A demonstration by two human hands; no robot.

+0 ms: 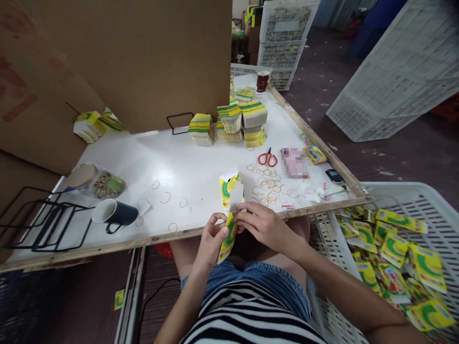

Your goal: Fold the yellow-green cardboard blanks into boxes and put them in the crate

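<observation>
My left hand (211, 239) and my right hand (263, 224) meet at the near edge of the white table (143, 162), both pinched on a yellow-and-green sachet (228, 236) that hangs down between them. Just above the hands stands a small upright stack of the same sachets (229, 188) with a white card (236, 196) in front of it. Loose rubber bands (268, 184) lie scattered to the right of the stack. Red-handled scissors (267, 157) lie beyond them.
Banded bundles of sachets (244, 119) sit at the table's far side. A dark mug (114, 214), a lidded jar (102, 184) and a black wire rack (46, 220) stand at the left. A white crate (426, 200) at my right holds several loose sachets (394, 248). Cardboard sheets rise behind the table.
</observation>
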